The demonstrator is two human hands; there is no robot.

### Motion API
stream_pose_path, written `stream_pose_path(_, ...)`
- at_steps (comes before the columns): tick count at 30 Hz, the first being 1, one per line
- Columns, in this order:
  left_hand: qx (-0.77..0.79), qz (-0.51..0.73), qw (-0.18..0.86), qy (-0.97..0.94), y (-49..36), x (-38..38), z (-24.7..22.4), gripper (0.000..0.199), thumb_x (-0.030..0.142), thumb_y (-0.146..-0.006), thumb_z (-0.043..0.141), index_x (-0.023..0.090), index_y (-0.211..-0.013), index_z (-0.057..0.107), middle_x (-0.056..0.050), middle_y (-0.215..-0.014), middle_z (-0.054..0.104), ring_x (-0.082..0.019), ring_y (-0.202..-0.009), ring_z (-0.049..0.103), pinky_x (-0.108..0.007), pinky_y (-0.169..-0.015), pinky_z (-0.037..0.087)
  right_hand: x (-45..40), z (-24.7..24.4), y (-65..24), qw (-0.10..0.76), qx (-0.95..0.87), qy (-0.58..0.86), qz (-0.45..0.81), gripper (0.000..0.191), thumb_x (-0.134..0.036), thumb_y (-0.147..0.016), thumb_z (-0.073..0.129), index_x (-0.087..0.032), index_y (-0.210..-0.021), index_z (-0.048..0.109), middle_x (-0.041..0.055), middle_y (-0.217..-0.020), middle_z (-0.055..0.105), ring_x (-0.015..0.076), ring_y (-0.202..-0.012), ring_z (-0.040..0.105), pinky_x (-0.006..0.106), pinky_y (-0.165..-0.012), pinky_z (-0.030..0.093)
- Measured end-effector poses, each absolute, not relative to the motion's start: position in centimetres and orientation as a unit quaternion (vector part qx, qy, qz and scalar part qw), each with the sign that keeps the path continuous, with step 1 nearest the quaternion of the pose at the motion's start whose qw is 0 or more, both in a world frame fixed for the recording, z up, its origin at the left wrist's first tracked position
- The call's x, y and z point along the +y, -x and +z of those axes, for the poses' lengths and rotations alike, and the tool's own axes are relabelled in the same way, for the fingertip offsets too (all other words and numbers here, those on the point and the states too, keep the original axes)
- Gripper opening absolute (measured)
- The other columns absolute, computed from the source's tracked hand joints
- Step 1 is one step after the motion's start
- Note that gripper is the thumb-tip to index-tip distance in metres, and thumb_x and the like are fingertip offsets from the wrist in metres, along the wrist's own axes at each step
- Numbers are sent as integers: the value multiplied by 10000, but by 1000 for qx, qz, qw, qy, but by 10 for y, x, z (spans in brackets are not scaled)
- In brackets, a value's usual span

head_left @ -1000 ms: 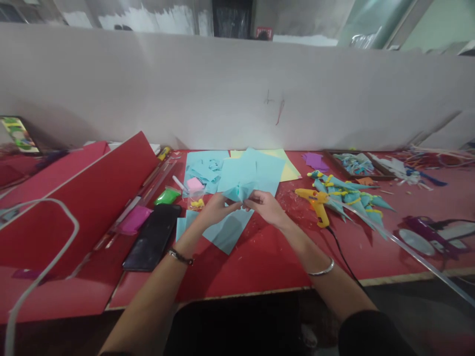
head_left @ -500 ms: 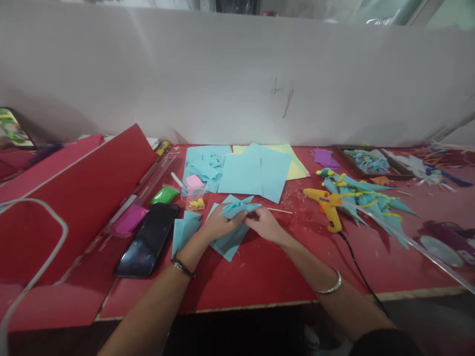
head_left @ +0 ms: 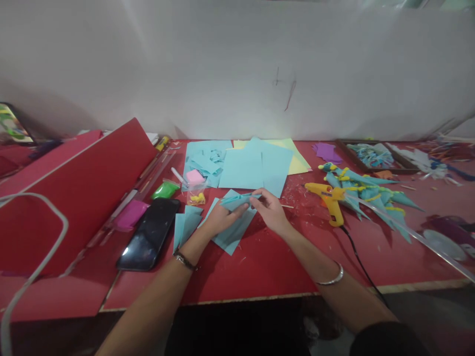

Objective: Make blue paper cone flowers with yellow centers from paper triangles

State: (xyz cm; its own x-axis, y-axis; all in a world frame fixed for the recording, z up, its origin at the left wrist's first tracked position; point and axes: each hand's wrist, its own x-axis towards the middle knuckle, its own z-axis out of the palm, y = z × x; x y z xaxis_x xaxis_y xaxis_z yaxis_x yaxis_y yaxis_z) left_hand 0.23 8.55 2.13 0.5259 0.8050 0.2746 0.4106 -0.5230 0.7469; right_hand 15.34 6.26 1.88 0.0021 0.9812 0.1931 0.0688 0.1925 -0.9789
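Between my hands is a folded piece of light-blue paper (head_left: 237, 199), held a little above the table. My left hand (head_left: 221, 217) grips its left and near side, thumb along the bottom edge. The fingers of my right hand (head_left: 270, 210) pinch its right end. Below them lie light-blue paper sheets (head_left: 232, 240) on the red tabletop. Left of these sit folded blue paper pieces (head_left: 187, 225). A thin stick (head_left: 287, 206) pokes out beyond my right hand, its other end hidden.
A black phone (head_left: 150, 235) lies left, near a red board (head_left: 85, 198). On the right are a yellow glue gun (head_left: 330, 200) with a black cord, blue paper cones (head_left: 365, 190) with yellow trim, and a tray (head_left: 371, 158). Larger blue sheets (head_left: 243, 168) lie behind my hands.
The folded paper has been tilted flatter, and my right fingers have shifted up onto its right end. My left hand keeps its grip. The view has tipped slightly downward.
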Motion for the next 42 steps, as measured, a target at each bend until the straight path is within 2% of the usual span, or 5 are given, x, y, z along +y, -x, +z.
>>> stream_pose_path(10, 396, 339, 415, -746, -5, 86, 18, 382, 405, -837, 354, 146, -581, 469, 37, -485, 464, -75, -469, 424, -197, -495, 350, 65, 20, -154, 530, -552, 465, 444, 254, -394, -672, 585, -191, -616, 443, -49, -589, 474, 104, -578, 529, 237, -566, 432)
stream_pose_path(24, 374, 331, 437, -748, -6, 88, 16, 388, 411, -852, 320, 146, -640, 507, 34, -501, 490, -72, -465, 446, -191, -496, 361, 69, 13, -156, 564, -533, 436, 457, 184, -300, -690, 610, -200, -759, 472, -78, -537, 543, 87, -499, 568, 221, -536, 438)
stream_pose_path(30, 468, 356, 378, -715, -7, 90, 14, 481, 438, -811, 382, 146, -436, 456, 34, -379, 439, -64, -373, 396, -196, -434, 314, 70, 13, -157, 543, -527, 436, 487, 191, -335, -696, 597, -181, -796, 544, -39, -580, 605, 117, -540, 623, 242, -562, 466)
stream_pose_path(38, 476, 367, 396, -694, -5, 89, 21, 497, 424, -791, 427, 154, -374, 426, 42, -290, 396, -55, -302, 365, -190, -386, 291, 67, 14, -153, 506, -539, 448, 503, 259, -433, -721, 533, -177, -761, 533, -23, -536, 595, 125, -435, 583, 236, -445, 420)
stream_pose_path(42, 487, 366, 395, -687, -4, 88, 24, 504, 421, -792, 426, 160, -362, 398, 49, -269, 369, -50, -278, 343, -185, -363, 276, 67, 13, -153, 485, -559, 455, 496, 258, -436, -753, 482, -180, -750, 517, -22, -532, 574, 121, -430, 558, 246, -462, 428)
